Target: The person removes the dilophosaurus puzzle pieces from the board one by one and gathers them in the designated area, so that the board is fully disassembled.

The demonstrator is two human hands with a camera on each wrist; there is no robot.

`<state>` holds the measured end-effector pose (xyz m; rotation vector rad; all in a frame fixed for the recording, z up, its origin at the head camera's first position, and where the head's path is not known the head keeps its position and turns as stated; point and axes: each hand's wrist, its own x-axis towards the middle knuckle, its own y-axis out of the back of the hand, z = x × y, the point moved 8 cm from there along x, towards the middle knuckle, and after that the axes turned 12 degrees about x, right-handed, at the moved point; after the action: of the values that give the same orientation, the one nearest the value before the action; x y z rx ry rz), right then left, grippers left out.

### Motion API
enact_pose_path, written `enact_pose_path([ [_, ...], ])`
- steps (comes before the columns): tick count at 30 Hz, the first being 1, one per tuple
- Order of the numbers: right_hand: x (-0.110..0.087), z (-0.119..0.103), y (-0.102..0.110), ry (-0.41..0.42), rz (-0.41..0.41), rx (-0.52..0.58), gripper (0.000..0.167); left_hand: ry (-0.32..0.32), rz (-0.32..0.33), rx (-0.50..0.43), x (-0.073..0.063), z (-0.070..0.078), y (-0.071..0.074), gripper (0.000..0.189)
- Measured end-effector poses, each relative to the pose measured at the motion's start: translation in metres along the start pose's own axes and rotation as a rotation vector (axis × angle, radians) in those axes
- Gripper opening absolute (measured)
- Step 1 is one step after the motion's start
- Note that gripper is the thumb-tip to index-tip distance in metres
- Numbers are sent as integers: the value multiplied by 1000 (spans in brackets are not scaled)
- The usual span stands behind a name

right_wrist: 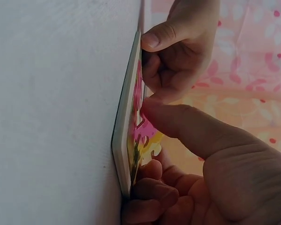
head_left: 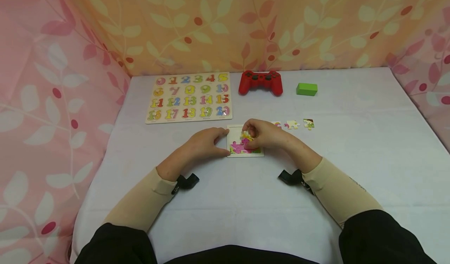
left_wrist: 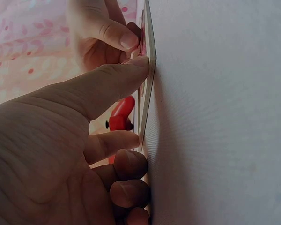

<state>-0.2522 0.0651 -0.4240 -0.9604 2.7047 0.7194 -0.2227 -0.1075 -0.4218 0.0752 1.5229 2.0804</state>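
My left hand braces the left edge of the small white-framed pink-flower jigsaw tray, lying flat at table centre, so it cannot slide; thumb and curled fingers clamp its rim. My right hand, arched over the tray, pinches a yellow-and-white cardboard piece against the picture, forearm resting low.

two bare hands, left hand, right hand, snug beige sleeves, black wrist straps, black upper garment
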Motion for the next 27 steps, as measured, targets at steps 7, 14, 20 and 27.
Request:
enact_pose_path([
  [7,-3,-2,-2,14,9,-29,47,1,-1,3,0,0,0,80],
  [14,-5,-7,-5,59,37,-109,51,1,0,9,-1,1,1,80],
  [20,-7,-8,-4,55,26,-119,48,1,-1,7,0,1,0,80],
  [27,-8,-3,5,52,-4,-21,46,4,5,10,-1,0,0,81],
])
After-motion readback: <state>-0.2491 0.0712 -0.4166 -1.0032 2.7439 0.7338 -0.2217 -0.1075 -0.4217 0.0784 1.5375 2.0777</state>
